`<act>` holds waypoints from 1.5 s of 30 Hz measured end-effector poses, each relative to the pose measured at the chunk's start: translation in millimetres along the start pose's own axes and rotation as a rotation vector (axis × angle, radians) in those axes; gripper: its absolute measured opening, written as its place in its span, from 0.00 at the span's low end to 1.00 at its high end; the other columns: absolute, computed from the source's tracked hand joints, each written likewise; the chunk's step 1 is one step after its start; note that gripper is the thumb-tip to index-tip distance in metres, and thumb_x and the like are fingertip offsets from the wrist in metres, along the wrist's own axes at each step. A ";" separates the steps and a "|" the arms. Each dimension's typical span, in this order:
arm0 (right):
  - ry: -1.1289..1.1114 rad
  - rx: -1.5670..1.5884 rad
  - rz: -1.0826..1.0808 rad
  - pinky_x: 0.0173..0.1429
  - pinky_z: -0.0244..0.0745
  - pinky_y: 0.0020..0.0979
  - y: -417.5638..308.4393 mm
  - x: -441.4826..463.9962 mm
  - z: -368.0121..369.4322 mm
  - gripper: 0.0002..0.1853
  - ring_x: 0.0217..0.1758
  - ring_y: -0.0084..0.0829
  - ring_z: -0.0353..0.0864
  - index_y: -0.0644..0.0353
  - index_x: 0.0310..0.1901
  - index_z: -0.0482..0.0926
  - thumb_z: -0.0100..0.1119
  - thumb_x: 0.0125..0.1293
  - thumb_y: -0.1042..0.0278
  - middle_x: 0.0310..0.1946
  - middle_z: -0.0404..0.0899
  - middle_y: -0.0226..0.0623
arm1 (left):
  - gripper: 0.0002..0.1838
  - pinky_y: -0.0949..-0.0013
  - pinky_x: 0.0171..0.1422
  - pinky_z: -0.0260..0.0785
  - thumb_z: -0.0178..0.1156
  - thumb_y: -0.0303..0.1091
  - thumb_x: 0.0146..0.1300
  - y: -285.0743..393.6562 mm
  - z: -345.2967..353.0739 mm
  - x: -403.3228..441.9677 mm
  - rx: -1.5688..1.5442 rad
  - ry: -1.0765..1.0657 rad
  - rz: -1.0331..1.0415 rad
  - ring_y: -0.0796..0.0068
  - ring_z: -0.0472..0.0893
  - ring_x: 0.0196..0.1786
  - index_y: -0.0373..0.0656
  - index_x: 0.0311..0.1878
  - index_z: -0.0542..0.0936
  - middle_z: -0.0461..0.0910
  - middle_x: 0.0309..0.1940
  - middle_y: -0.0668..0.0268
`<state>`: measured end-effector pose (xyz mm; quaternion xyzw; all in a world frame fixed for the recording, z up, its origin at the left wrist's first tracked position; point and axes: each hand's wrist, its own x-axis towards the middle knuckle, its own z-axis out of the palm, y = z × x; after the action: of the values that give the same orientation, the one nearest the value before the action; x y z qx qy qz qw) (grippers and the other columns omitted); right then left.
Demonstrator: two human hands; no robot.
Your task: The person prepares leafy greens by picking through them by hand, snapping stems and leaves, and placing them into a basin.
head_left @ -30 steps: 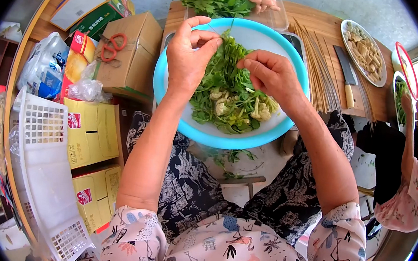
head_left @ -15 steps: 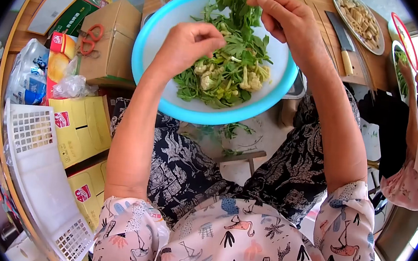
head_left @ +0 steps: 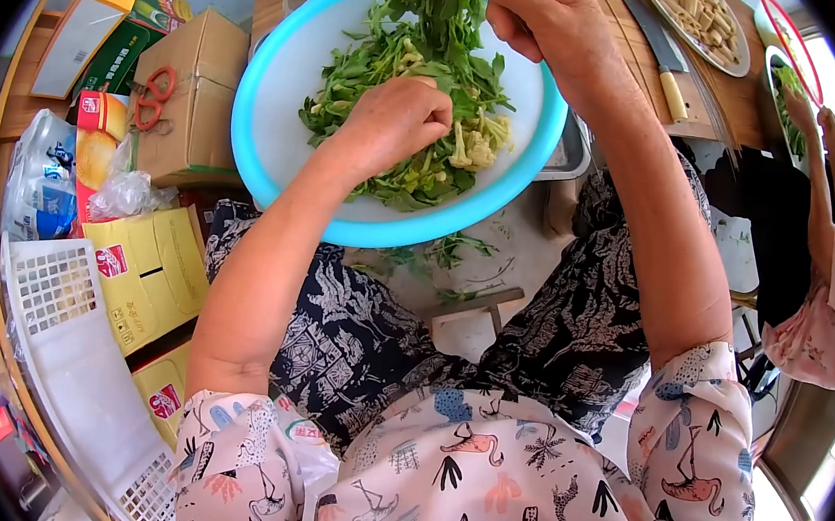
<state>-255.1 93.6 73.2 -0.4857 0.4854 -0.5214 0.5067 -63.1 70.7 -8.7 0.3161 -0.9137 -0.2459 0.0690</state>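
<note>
My right hand is raised over the far side of the basin, fingers pinched on a bunch of leafy greens that hangs down. Lower, over the heap, my left hand is closed with its fingers curled inward; whatever is in them is hidden. Beneath both hands is a wide white basin with a blue rim. Inside it lie loose green leaves and pale cauliflower pieces, the latter just right of my left hand.
A cleaver and an oval plate of cut pieces lie on the wooden table to the right. Orange-handled scissors rest against a cardboard box at left. Another person's arms reach in at far right. Leaf scraps lie below the basin.
My left hand has moved down into the heap and its fingers have curled in. The right hand still grips the greens. The whole view has shifted slightly.
</note>
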 end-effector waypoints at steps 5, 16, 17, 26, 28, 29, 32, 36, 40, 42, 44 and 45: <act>0.008 -0.037 0.029 0.18 0.56 0.19 -0.2 1.5 1.4 0.10 0.15 0.14 0.62 0.60 0.36 0.80 0.51 0.70 0.65 0.15 0.69 0.23 | 0.08 0.63 0.35 0.67 0.63 0.30 0.51 -0.3 6.2 -1.5 -0.085 -0.029 -0.001 0.64 0.77 0.29 0.37 0.33 0.78 0.74 0.25 0.61; -0.057 -0.004 0.001 0.18 0.55 0.19 11.5 7.1 4.2 0.10 0.14 0.15 0.62 0.60 0.35 0.79 0.51 0.70 0.65 0.15 0.70 0.23 | 0.07 0.63 0.36 0.69 0.64 0.31 0.52 0.9 11.0 -0.2 -0.046 -0.054 -0.071 0.64 0.78 0.31 0.38 0.31 0.78 0.77 0.26 0.61; -0.054 -0.006 -0.001 0.18 0.55 0.19 11.4 6.7 4.1 0.10 0.14 0.15 0.62 0.60 0.35 0.79 0.51 0.70 0.65 0.15 0.69 0.23 | 0.07 0.65 0.36 0.70 0.63 0.31 0.52 2.3 9.3 0.5 -0.074 -0.069 -0.094 0.67 0.78 0.31 0.38 0.31 0.79 0.78 0.27 0.62; -0.022 -0.149 -0.140 0.21 0.51 0.17 5.6 -2.3 -3.4 0.12 0.16 0.10 0.57 0.62 0.41 0.81 0.51 0.70 0.64 0.16 0.66 0.20 | 0.10 0.73 0.47 0.70 0.57 0.30 0.65 -24.5 -71.1 -15.6 -0.999 0.343 -0.128 0.79 0.78 0.37 0.38 0.47 0.80 0.81 0.35 0.67; -0.023 -0.136 -0.116 0.20 0.54 0.17 8.9 -0.2 -4.2 0.11 0.16 0.11 0.60 0.63 0.40 0.81 0.52 0.69 0.65 0.16 0.69 0.22 | 0.12 0.72 0.47 0.71 0.57 0.30 0.65 -30.7 -80.9 -19.7 -1.105 0.417 -0.080 0.77 0.78 0.37 0.38 0.49 0.78 0.81 0.36 0.66; -0.029 -0.134 -0.130 0.20 0.54 0.17 9.1 -0.3 -3.3 0.11 0.16 0.11 0.60 0.63 0.40 0.81 0.52 0.69 0.65 0.16 0.69 0.22 | 0.11 0.72 0.46 0.72 0.57 0.30 0.65 -32.9 -83.2 -21.8 -1.185 0.474 -0.090 0.76 0.78 0.37 0.37 0.49 0.78 0.80 0.35 0.66; -0.056 -0.181 -0.074 0.21 0.55 0.17 5.6 -5.8 5.2 0.11 0.17 0.11 0.62 0.64 0.39 0.81 0.51 0.69 0.67 0.16 0.69 0.22 | 0.10 0.71 0.44 0.72 0.59 0.29 0.64 -41.9 -82.3 -25.0 -1.333 0.571 -0.114 0.75 0.77 0.36 0.37 0.47 0.77 0.79 0.35 0.66; -0.162 -0.201 -0.022 0.23 0.58 0.18 5.1 -12.2 19.0 0.09 0.19 0.12 0.65 0.64 0.36 0.80 0.52 0.68 0.69 0.16 0.69 0.23 | 0.07 0.70 0.42 0.72 0.60 0.29 0.63 -42.2 -82.3 -24.3 -1.456 0.619 -0.220 0.76 0.76 0.36 0.40 0.42 0.77 0.78 0.33 0.66; -0.219 -0.245 -0.028 0.24 0.62 0.20 12.4 -12.7 29.3 0.10 0.19 0.13 0.66 0.65 0.36 0.79 0.52 0.68 0.68 0.16 0.69 0.24 | 0.07 0.71 0.41 0.71 0.61 0.30 0.63 -39.7 -86.0 -26.8 -1.492 0.630 -0.284 0.77 0.76 0.35 0.40 0.42 0.78 0.78 0.32 0.67; -0.227 -0.275 -0.024 0.24 0.63 0.21 12.9 -12.6 32.8 0.09 0.20 0.14 0.67 0.65 0.36 0.79 0.52 0.68 0.69 0.17 0.70 0.24 | 0.07 0.72 0.39 0.69 0.62 0.30 0.62 -37.3 -87.0 -27.6 -1.494 0.643 -0.329 0.78 0.75 0.34 0.41 0.42 0.78 0.77 0.31 0.68; -0.233 -0.283 -0.026 0.24 0.59 0.20 12.2 -13.2 35.7 0.10 0.19 0.13 0.64 0.65 0.37 0.79 0.52 0.69 0.68 0.17 0.68 0.23 | 0.07 0.73 0.38 0.68 0.62 0.30 0.62 -36.0 -88.4 -29.0 -1.494 0.630 -0.307 0.78 0.75 0.33 0.40 0.42 0.78 0.77 0.31 0.68; -0.234 -0.290 -0.025 0.23 0.55 0.18 12.2 -13.1 36.6 0.10 0.19 0.12 0.62 0.64 0.37 0.78 0.51 0.70 0.67 0.17 0.66 0.22 | 0.08 0.74 0.37 0.67 0.62 0.30 0.62 -36.0 -89.1 -29.4 -1.496 0.611 -0.287 0.78 0.74 0.32 0.40 0.43 0.78 0.77 0.31 0.68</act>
<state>-217.7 106.0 62.9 -0.6171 0.4870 -0.3921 0.4778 4.8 28.1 51.9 0.3535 -0.3997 -0.6996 0.4752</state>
